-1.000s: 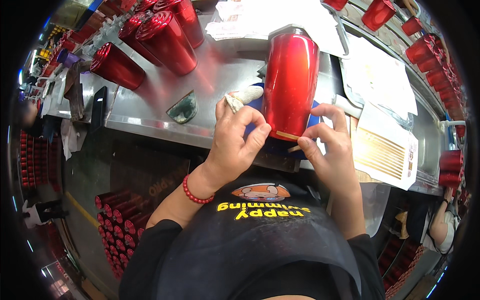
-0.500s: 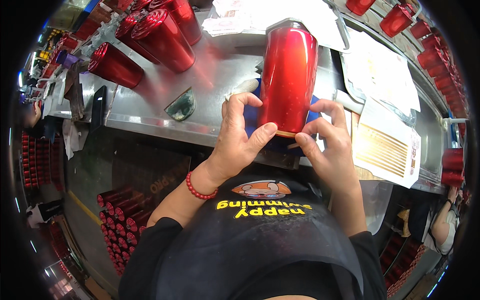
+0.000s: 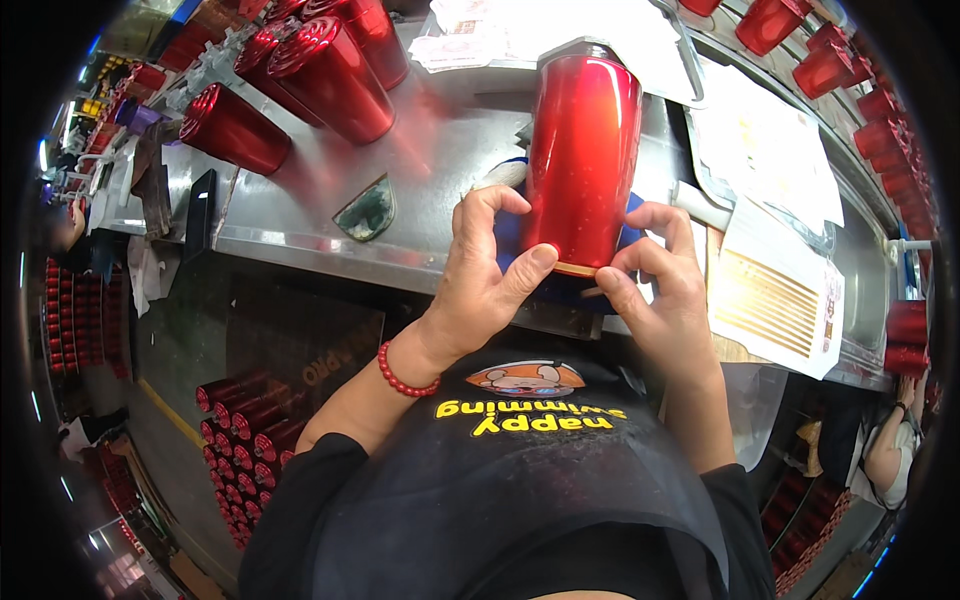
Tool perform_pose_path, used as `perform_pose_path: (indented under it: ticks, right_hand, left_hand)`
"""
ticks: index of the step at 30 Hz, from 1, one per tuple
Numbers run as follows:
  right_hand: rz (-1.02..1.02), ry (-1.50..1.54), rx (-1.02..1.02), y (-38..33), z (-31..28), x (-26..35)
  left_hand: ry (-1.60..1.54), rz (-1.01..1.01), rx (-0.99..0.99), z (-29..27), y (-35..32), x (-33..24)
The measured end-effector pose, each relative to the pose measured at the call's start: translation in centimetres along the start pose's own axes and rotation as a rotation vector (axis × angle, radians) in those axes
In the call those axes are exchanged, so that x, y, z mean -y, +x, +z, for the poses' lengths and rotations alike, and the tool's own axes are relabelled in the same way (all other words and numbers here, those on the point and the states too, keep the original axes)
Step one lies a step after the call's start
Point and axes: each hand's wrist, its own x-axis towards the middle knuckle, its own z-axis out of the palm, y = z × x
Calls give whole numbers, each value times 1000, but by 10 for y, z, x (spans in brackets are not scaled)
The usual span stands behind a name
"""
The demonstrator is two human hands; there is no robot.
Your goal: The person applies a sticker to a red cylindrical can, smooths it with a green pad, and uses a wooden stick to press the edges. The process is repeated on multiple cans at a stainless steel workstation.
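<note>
**Red tumbler held low on the worktop, both hands at its base**

Barely anything shifted since the earlier frame: tumbler sits a touch more upright, left thumb slid closer under the bottom edge, right fingertips at the same spot.

Red metal tumbler (image 3: 583, 160) stands bottom-toward-the-person over a blue pad (image 3: 520, 255) on the steel worktop (image 3: 300, 215), leaning slightly away. Left hand (image 3: 487, 275) wraps the lower side, thumb pressed on the gold base rim; grip closed on the tumbler. Right hand (image 3: 655, 275) pinches narrow at the same rim; whether it holds something small there I cannot tell, too tiny.

Handling, my read: glossy lacquered wall, so slippery and easy to scratch or smudge. Rigid shell, probably light while empty. Tall and narrow, tips easily if pushed high up. Best hold is low around the body with the palm, thumb braced at the base ring, as the left hand does now.

Nearby: more red tumblers (image 3: 330, 75) lying left on the worktop, a sheet of gold strips (image 3: 775, 310) right of the hands, white papers (image 3: 770, 150) beyond, stacked red cups (image 3: 245, 440) below the edge.
</note>
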Motion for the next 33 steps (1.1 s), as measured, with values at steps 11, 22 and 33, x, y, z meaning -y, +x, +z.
perform_pose_path:
  ticks: [11,22,33]
  right_hand:
    - [59,52,-2,1,2,1]
    - [79,159,185,1,-29,-9]
    - [93,197,245,-3,-35,-26]
  left_hand:
    - [344,616,-131,-5,-13,-11]
    - [452,693,-12,-16,-9,-8]
    - [616,885,192,-22,15,-16]
